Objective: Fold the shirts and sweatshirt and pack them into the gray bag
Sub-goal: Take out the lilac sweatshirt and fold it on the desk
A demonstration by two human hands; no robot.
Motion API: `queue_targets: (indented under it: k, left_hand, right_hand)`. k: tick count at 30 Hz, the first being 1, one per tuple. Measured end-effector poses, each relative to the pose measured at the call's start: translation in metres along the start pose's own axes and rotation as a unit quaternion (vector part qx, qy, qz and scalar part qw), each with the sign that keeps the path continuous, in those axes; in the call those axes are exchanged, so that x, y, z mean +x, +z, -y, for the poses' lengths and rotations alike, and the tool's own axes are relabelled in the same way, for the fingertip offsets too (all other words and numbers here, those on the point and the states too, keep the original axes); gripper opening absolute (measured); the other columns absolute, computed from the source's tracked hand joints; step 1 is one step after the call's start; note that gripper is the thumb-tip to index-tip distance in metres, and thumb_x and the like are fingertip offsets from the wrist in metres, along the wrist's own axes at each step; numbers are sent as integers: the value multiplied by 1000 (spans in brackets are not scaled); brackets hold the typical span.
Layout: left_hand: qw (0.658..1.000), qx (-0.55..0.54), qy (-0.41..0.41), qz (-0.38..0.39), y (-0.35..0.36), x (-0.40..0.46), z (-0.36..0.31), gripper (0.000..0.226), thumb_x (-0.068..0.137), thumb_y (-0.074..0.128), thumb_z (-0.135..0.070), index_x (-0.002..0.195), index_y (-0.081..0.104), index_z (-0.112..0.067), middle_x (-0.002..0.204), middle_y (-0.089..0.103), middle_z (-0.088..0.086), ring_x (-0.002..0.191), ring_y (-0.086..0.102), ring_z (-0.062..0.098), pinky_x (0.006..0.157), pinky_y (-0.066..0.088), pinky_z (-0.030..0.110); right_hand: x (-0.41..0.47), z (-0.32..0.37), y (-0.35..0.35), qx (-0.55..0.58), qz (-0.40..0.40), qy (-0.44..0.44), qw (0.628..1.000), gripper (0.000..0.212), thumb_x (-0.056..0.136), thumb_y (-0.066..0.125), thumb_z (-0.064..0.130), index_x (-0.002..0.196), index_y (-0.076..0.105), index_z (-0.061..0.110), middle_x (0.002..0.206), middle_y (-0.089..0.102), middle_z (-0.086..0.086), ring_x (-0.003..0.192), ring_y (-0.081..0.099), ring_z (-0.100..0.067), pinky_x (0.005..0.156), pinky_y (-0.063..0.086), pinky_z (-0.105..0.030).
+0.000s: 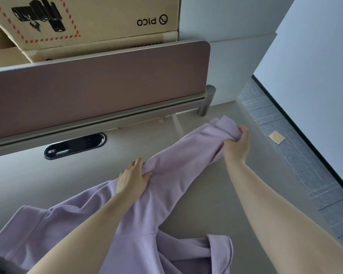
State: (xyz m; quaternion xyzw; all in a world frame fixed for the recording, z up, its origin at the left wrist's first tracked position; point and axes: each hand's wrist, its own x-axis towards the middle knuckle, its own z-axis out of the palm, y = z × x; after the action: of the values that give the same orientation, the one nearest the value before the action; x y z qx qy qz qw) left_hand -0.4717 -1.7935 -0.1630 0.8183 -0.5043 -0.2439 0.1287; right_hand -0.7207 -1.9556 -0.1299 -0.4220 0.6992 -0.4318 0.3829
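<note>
A lilac sweatshirt (172,175) lies spread over the beige desk (206,204), its body bunched at the near edge and one sleeve stretched toward the far right. My right hand (237,144) grips the cuff end of that sleeve. My left hand (132,177) grips the sleeve lower down, thumb over the fabric. The gray bag and the shirts are out of view.
A brown divider panel (97,91) on a metal rail runs along the desk's far side, with cardboard boxes (99,20) behind it. A black cable port (74,145) sits in the desk. Gray carpet (297,155) and a white wall lie to the right.
</note>
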Motion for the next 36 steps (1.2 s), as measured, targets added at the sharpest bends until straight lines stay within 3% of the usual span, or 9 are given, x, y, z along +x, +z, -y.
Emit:
queue_targets:
  k: [3,7,11,15,19,22,26,31,36]
  left_hand:
    - [998,-59,-20,-25,2,-3,1,20,91,56,-26,88,40,-15,93,51,4,92,56,37,72,36,37]
    - [998,-27,-53,8,1,1,-4,26,83,59,-34,95,40,-21,96,55,0,94,56,33,77,38,38]
    - [997,-25,-64,42,-2,5,-6,37,79,61,-41,108,43,-25,99,58,-2,96,58,32,81,42,37]
    - [996,-49,-52,46,1,6,-4,36,79,64,-38,109,51,-23,100,64,3,96,60,33,80,45,37]
    - [993,-93,-45,51,-1,8,-1,31,79,68,-29,105,57,-17,95,65,4,90,60,31,71,41,32]
    - [972,-209,-92,57,-11,12,1,30,69,70,-37,87,64,-14,82,69,1,78,62,24,71,46,35]
    - [952,-263,-76,133,-20,19,-5,49,49,67,-41,81,59,-4,74,57,3,69,50,18,67,40,32]
    - [941,-287,-34,175,-30,24,-23,45,53,62,-16,93,57,2,81,54,4,73,48,17,63,38,27]
    - [958,-249,-111,88,-24,31,-12,55,53,63,-20,105,59,-6,90,62,7,84,57,23,70,43,31]
  right_hand:
    - [15,25,5,155,6,13,988,72,76,45,-8,145,36,14,125,53,-3,112,57,-19,98,47,-29]
    - [32,19,14,-97,117,120,981,93,84,61,10,155,1,16,117,58,-9,103,59,-26,90,49,-38]
    - [29,-1,16,-221,65,183,956,86,80,68,31,149,21,13,139,47,-19,122,52,-36,96,47,-42]
    - [15,-17,25,-120,83,200,969,59,81,66,24,130,37,7,96,58,-5,86,58,-26,72,45,-34]
    - [13,-15,27,80,34,149,985,51,82,52,-1,129,41,14,108,63,-11,82,59,-23,71,50,-34]
    - [15,-9,19,277,-52,174,944,48,79,43,-4,121,47,20,85,61,-6,60,53,-15,54,43,-25]
    - [12,-19,6,262,37,278,923,12,70,46,12,79,52,18,61,49,-1,44,43,-15,47,34,-19]
    - [22,-18,7,95,117,235,960,16,76,56,6,87,51,17,62,46,-5,43,39,-14,42,33,-19]
    - [26,-17,7,330,57,211,918,27,75,36,-4,72,41,22,50,36,4,43,32,-13,45,27,-18]
